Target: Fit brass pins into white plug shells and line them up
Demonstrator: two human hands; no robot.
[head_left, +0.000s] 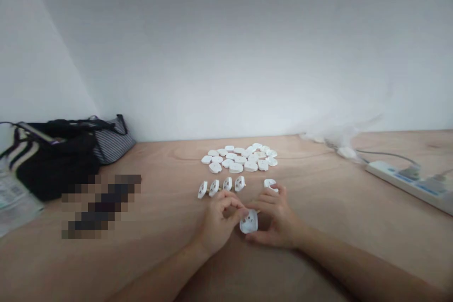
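A white plug housing [248, 225] with its hollow inside facing me is held low over the wooden table, between my hands. My right hand [279, 219] grips its right side, thumb at the bottom edge and fingers behind. At its upper left edge, the thumb and index finger of my left hand [222, 219] are pinched together; whatever lies between those fingertips is hidden. Just beyond my left hand stand several plug pieces with metal parts [227, 184] in a row. Another white plug piece [269, 184] sits right behind my right fingers, partly covered by them.
Toward the wall lies a loose group of white plug pieces [236, 168]. A black bag [58, 165] and a striped bag [111, 144] stand at the left, near a blurred dark object [106, 203]. On the right are a power strip [406, 179] with cables and a clear plastic bag [339, 137].
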